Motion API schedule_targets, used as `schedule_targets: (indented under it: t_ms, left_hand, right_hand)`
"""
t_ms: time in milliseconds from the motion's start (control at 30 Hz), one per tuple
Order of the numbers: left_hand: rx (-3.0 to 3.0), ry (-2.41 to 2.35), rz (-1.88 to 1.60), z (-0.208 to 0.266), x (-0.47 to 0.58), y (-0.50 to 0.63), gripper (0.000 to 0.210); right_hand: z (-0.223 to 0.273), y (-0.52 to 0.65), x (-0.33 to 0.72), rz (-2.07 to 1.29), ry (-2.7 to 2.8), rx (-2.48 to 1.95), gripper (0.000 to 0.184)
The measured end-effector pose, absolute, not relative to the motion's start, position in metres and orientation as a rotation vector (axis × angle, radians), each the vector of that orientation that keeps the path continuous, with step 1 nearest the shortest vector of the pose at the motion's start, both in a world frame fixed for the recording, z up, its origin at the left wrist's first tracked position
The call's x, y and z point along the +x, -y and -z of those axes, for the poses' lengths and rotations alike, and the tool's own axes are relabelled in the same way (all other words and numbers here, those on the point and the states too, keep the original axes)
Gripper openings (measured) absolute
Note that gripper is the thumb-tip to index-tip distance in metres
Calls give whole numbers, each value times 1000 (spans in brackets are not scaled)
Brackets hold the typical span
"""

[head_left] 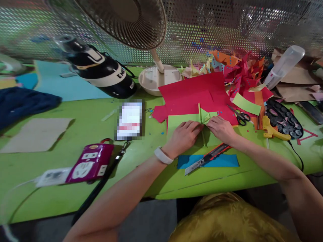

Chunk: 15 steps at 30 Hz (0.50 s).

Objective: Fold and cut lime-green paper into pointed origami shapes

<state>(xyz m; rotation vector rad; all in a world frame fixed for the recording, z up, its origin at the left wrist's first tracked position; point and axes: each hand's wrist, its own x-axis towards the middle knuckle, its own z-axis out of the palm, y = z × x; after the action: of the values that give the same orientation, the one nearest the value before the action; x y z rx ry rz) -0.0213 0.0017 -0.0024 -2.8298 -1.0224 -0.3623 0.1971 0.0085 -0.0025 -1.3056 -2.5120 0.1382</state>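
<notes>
Both hands meet over a light green sheet of paper [176, 120] that lies on red paper [191, 92]. Between them is a small folded piece of green paper [205, 115] with narrow strips standing up and hanging down. My left hand [185, 134] has its fingers closed on the near side of this piece. Pinched at its right side are the fingers of my right hand [219, 127]. The fingertips partly hide the folds. Just below the hands, a utility knife [207, 158] with its blade out rests across a blue paper strip [230, 160].
Scissors [242, 117], a yellow glue gun [274, 129] and a black palette [284, 119] lie to the right. Behind are a heap of coloured paper scraps [242, 69] and a fan [151, 79]. A phone [130, 119], purple pouch [89, 161] and black bottle [106, 72] are on the left.
</notes>
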Motion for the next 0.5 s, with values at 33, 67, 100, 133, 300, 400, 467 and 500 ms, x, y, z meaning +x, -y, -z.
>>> schedule_targets:
  t_ms: [33, 67, 100, 133, 300, 400, 467, 500]
  left_hand:
    - [-2836, 1028, 355, 3, -22, -2, 38]
    - [-2841, 1034, 351, 3, -22, -2, 39]
    - [-2847, 1040, 352, 3, -22, -2, 39]
    - [-2855, 1046, 355, 4, -23, -2, 39]
    - [-2891, 1081, 371, 3, -23, -1, 40]
    - [-2884, 1085, 383, 3, -23, -1, 39]
    - [-2883, 1086, 394, 3, -23, -1, 39]
    - [-2884, 1087, 397, 3, -23, -1, 39]
  right_hand:
    - [2, -9, 198, -123, 2530, -1273, 17]
    - [2, -10, 200, -123, 2535, -1238, 17]
    - [3, -11, 201, -134, 2525, -1207, 18]
    - [3, -12, 202, -151, 2504, -1183, 18]
    - [9, -14, 204, -253, 2346, -1224, 15]
    - [11, -14, 204, -284, 2286, -1270, 11]
    - [10, -15, 205, -227, 2325, -1225, 13]
    - [9, -15, 205, -168, 2376, -1178, 15]
